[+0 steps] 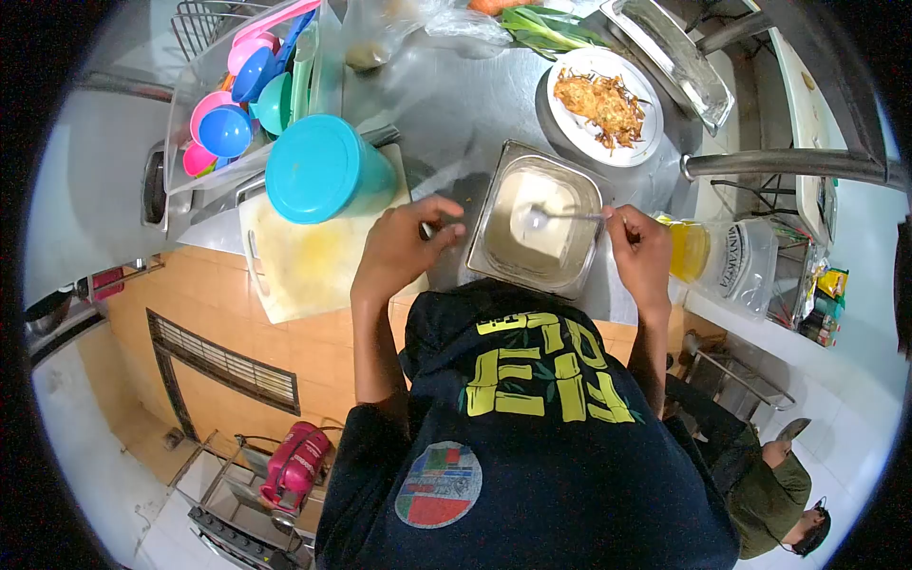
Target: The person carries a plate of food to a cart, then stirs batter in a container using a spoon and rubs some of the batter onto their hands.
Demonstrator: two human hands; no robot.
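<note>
A square metal pan (486, 233) on the steel table holds a pale, cream-coloured substance (521, 201). My right hand (638, 252), at the pan's right rim, pinches the handle of a metal spoon (573, 216); the spoon's bowl dips into the pale substance. To the left of the pan is my left hand (404, 242), thumb and fingers curved and apart, with nothing visible between them. Behind that hand, a turquoise-lidded tub (313, 169) stands on a white cutting board (294, 261).
A white plate (562, 112) with fried food lies behind the pan. A container of yellow oil (689, 249) stands right of my right hand. At the back left, a clear bin (328, 66) holds coloured scoops. Leafy greens (546, 30) lie at the back. Another person (774, 494) is at lower right.
</note>
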